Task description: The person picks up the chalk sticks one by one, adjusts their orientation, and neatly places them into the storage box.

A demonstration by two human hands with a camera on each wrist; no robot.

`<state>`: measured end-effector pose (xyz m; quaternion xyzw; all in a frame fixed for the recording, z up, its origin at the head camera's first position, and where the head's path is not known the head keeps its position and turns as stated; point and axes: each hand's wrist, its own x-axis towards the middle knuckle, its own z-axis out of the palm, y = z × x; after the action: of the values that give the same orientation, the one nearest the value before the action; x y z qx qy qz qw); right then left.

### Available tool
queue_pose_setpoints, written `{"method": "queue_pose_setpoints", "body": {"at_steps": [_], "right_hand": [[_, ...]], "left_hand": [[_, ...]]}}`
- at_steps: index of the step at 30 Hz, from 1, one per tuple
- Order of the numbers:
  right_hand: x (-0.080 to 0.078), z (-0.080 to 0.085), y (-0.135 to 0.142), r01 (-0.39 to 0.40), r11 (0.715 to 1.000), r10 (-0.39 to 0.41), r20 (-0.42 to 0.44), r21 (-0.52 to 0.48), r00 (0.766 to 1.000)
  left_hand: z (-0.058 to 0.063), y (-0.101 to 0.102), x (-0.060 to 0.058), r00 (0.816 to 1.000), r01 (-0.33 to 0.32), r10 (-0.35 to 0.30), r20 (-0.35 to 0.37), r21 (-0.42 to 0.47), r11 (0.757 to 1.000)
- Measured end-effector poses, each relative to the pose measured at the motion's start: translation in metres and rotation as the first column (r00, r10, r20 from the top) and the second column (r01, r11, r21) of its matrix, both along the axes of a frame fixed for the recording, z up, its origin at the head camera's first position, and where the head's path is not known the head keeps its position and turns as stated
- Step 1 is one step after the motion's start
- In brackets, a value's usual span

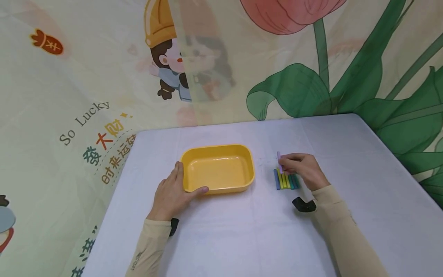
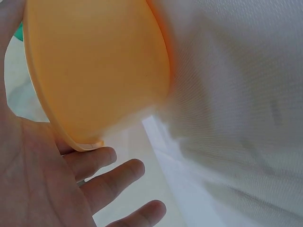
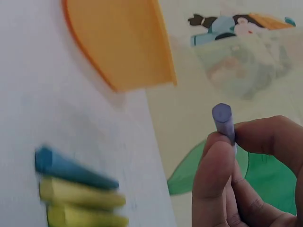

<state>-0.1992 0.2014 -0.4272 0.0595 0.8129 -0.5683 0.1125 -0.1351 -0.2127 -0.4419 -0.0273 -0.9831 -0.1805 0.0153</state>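
Observation:
A yellow tray [image 1: 218, 188] with rounded corners sits on the table, left of the middle. My left hand [image 1: 171, 196] rests against its near left corner, fingers straight along the side and thumb on the front rim. In the left wrist view, the spread fingers [image 2: 113, 184] reach past the tray's edge. To the right, my right hand [image 1: 302, 167] pinches a slim purple crayon [image 3: 222, 118] between thumb and fingertips. Just below that hand lies a row of several blue, yellow and green crayons [image 1: 284, 182], side by side on the cloth and partly covered by the hand.
White cloth covers the table [image 1: 235, 234]. Behind it hangs a printed backdrop [image 1: 104, 77] with cartoon figures and large leaves. A dark wrist piece [image 1: 304, 205] stands out from the right sleeve, and another [image 1: 174, 227] from the left.

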Motion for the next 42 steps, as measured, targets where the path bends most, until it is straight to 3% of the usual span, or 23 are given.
{"method": "queue_pose_setpoints", "body": {"at_steps": [22, 28, 42], "right_hand": [[-0.001, 0.021, -0.077, -0.002, 0.981, 0.002, 0.0, -0.193, 1.0], [-0.002, 0.028, -0.098, -0.049, 0.939, 0.036, -0.044, -0.34, 0.998], [0.002, 0.03, -0.134, -0.063, 0.852, 0.061, -0.02, -0.52, 0.998]], "left_hand": [[0.003, 0.0, 0.002, 1.0, -0.009, 0.009, 0.009, 0.008, 1.0], [0.002, 0.001, 0.001, 1.0, -0.005, 0.005, 0.005, -0.004, 1.0], [0.003, 0.001, 0.001, 1.0, -0.012, 0.012, 0.011, -0.01, 1.0]]}}
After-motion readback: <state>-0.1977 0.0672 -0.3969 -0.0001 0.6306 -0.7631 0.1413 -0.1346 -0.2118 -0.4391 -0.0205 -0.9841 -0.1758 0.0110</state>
